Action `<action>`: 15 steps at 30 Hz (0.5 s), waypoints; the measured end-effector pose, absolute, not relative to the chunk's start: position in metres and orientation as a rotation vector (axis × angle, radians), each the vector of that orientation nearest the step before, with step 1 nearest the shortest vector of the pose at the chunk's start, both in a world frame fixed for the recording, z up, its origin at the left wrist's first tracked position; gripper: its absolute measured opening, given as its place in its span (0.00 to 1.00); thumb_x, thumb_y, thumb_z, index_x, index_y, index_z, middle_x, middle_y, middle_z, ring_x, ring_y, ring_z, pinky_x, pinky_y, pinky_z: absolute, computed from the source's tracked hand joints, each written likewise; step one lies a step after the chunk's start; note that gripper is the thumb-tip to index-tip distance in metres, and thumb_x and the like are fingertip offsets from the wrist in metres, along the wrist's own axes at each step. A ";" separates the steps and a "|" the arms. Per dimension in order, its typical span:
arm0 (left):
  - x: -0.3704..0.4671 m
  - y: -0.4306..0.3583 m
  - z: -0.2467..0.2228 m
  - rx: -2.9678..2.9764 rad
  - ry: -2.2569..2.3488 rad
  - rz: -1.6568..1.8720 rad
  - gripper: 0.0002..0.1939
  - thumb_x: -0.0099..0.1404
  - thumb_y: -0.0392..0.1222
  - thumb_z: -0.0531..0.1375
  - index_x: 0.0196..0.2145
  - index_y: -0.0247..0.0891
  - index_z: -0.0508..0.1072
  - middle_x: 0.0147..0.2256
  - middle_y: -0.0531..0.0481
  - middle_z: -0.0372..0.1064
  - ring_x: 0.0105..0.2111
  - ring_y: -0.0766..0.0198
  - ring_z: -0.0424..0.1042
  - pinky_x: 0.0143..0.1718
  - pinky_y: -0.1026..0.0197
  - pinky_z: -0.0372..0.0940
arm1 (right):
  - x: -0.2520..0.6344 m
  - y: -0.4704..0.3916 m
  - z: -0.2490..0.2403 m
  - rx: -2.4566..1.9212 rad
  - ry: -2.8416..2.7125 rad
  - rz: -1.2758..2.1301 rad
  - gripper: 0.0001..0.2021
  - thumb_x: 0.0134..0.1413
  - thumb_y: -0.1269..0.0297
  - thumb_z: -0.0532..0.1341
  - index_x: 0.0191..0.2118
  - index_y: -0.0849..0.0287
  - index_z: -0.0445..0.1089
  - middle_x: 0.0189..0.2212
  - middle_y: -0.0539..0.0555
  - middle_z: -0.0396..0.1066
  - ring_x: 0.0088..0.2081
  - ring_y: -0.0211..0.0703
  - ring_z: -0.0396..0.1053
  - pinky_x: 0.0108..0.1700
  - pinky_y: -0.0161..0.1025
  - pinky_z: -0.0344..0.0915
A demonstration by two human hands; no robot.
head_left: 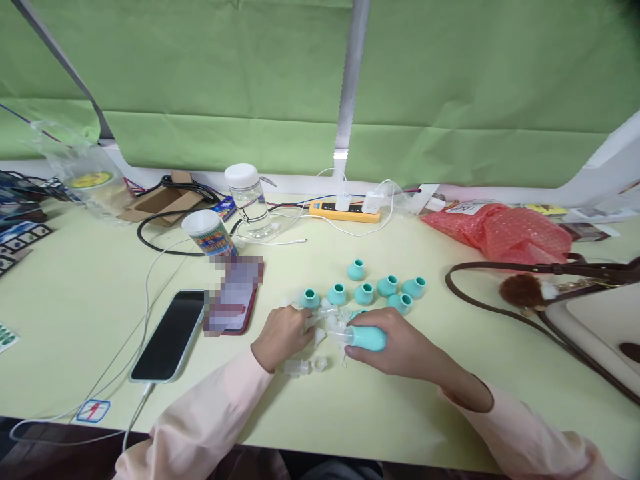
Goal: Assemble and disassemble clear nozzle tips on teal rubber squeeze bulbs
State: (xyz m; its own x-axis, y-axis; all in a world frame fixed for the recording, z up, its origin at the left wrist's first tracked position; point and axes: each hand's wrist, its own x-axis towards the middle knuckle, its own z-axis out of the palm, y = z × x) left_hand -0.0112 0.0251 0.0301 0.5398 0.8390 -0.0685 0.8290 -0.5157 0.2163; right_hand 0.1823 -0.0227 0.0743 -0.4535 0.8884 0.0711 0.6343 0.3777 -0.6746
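Observation:
My right hand (pixel 387 340) is wrapped round a teal bulb (pixel 369 338), held on its side with a clear piece (pixel 340 333) at its left end. My left hand (pixel 286 332) rests among small clear plastic parts (pixel 329 311), fingers curled; what they pinch, if anything, is too small to make out. Several teal bulbs (pixel 363 293) stand on the table behind the hands, their open necks upward or tilted. A clear tube (pixel 297 367) and a clear ring (pixel 319 363) lie on the near side of my left hand.
Two phones (pixel 169 337) (pixel 235 300), a printed cup (pixel 210 235) and a clear bottle (pixel 249 203) are at left. An orange power strip (pixel 345 211) sits at the back. Red bubble wrap (pixel 505 233) and a strapped bag (pixel 595 313) lie at right.

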 end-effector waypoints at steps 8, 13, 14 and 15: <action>-0.016 0.019 0.038 2.082 1.074 1.061 0.06 0.52 0.38 0.57 0.29 0.34 0.68 0.23 0.51 0.65 0.23 0.68 0.65 0.26 0.65 0.62 | 0.182 -0.023 0.070 -1.326 -2.203 0.774 0.05 0.46 0.64 0.58 0.27 0.60 0.67 0.21 0.48 0.68 0.23 0.35 0.63 0.27 0.32 0.56; -0.021 0.019 0.044 1.409 0.801 1.024 0.08 0.48 0.36 0.62 0.29 0.32 0.68 0.27 0.47 0.70 0.27 0.64 0.71 0.28 0.64 0.66 | 0.181 -0.022 0.069 -1.350 -2.177 0.713 0.07 0.47 0.62 0.57 0.25 0.60 0.66 0.20 0.48 0.67 0.23 0.35 0.63 0.27 0.32 0.56; -0.022 0.019 0.044 1.338 0.768 0.969 0.09 0.48 0.35 0.62 0.29 0.32 0.68 0.27 0.47 0.70 0.27 0.63 0.71 0.28 0.64 0.66 | 0.181 -0.022 0.068 -1.350 -2.172 0.703 0.07 0.48 0.62 0.57 0.25 0.60 0.65 0.20 0.48 0.67 0.23 0.35 0.62 0.27 0.32 0.56; -0.021 0.019 0.044 1.287 0.744 0.924 0.09 0.48 0.35 0.63 0.29 0.31 0.69 0.26 0.47 0.71 0.27 0.63 0.72 0.28 0.64 0.66 | 0.181 -0.022 0.068 -1.348 -2.169 0.696 0.07 0.48 0.62 0.56 0.25 0.60 0.65 0.20 0.49 0.67 0.23 0.35 0.62 0.26 0.32 0.56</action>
